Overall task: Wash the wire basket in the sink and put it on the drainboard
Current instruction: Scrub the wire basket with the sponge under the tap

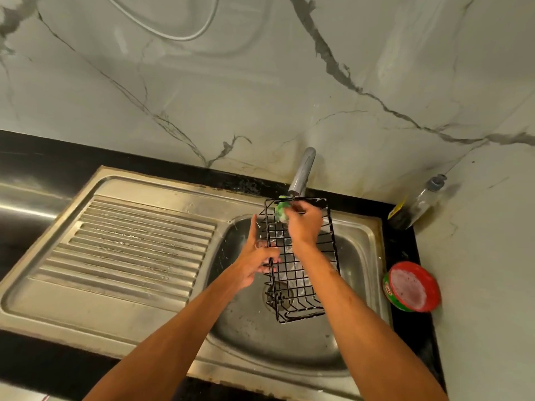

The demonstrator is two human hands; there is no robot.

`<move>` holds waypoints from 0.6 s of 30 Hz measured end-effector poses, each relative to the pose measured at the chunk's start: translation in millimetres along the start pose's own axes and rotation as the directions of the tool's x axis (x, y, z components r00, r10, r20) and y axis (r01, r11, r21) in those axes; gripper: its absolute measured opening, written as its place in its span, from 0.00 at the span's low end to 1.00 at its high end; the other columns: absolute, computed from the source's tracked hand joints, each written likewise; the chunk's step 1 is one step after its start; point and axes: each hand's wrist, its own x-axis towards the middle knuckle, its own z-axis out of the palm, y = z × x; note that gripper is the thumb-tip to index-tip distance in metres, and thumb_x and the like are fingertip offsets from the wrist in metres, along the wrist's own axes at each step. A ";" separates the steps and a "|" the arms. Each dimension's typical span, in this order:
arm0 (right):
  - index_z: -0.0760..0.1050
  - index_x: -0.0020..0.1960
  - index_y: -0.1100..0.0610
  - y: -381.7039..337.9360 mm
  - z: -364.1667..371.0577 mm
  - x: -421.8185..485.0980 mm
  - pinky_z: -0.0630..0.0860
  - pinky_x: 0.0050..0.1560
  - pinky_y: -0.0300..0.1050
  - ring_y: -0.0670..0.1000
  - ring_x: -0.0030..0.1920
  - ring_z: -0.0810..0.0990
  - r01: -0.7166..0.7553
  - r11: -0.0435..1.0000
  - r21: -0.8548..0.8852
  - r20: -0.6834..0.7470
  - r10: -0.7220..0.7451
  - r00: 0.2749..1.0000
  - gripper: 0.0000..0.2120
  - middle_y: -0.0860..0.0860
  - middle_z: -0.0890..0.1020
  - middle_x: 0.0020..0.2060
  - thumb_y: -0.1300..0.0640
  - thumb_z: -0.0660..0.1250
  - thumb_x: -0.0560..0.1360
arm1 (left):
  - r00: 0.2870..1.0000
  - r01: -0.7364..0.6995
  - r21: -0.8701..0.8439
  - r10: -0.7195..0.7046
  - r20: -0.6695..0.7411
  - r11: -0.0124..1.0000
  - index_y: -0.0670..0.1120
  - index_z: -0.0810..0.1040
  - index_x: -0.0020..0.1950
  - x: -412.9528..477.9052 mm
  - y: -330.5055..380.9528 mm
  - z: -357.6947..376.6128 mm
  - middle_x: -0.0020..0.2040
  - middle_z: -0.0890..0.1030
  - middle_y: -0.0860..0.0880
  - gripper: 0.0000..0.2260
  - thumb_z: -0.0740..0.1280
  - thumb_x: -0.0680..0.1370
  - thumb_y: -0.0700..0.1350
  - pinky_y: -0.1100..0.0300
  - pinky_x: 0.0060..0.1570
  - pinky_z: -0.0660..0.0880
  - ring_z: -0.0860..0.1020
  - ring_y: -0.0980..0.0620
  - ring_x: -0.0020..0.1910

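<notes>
Head view: at centre frame, left grip point(257, 264) holds wire basket point(301, 274) over sink point(260, 337); right grip point(304, 224) clutches green scrubber point(280, 211) against it.

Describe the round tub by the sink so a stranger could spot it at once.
Find the steel sink; a black counter strip runs along its right edge. The tub sits there, nearer the camera than the clear bottle in the corner. It alone is low, round and red-rimmed, with green sides.
</notes>
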 end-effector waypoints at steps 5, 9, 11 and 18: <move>0.79 0.50 0.63 -20.1 3.7 -24.5 0.82 0.39 0.45 0.56 0.44 0.85 -0.459 0.690 0.560 0.195 0.428 0.882 0.09 0.59 0.84 0.46 0.72 0.71 0.71 | 0.999 -0.030 0.023 0.030 0.012 0.999 0.72 0.51 0.78 -2.2 -3.4 4.6 0.56 0.79 0.34 0.50 0.67 0.73 0.28 0.60 0.29 0.77 0.78 0.52 0.34; 0.79 0.52 0.65 -22.6 -9.1 -27.3 0.82 0.47 0.49 0.54 0.43 0.84 -0.515 0.696 0.501 0.318 0.405 0.857 0.11 0.58 0.85 0.44 0.73 0.70 0.72 | 0.999 -0.041 -0.004 0.041 -0.003 0.999 0.71 0.50 0.79 -0.6 -8.2 1.3 0.53 0.81 0.37 0.49 0.66 0.75 0.28 0.59 0.28 0.77 0.78 0.49 0.38; 0.78 0.55 0.67 -23.0 -7.3 -14.2 0.83 0.50 0.51 0.55 0.44 0.84 -0.519 0.681 0.516 0.211 0.486 0.848 0.13 0.60 0.84 0.47 0.73 0.70 0.72 | 0.999 -0.037 0.023 0.037 0.001 0.999 0.71 0.49 0.79 -2.5 -10.9 2.3 0.47 0.80 0.38 0.49 0.66 0.75 0.29 0.61 0.27 0.76 0.78 0.45 0.42; 0.79 0.54 0.68 -22.8 -4.8 -27.1 0.83 0.45 0.47 0.57 0.47 0.86 -0.365 0.803 0.472 0.265 0.265 0.927 0.13 0.60 0.85 0.47 0.75 0.70 0.70 | 0.998 -0.065 0.075 0.064 0.011 0.995 0.71 0.46 0.79 3.4 -3.3 2.7 0.47 0.82 0.39 0.50 0.67 0.75 0.29 0.58 0.31 0.77 0.78 0.52 0.35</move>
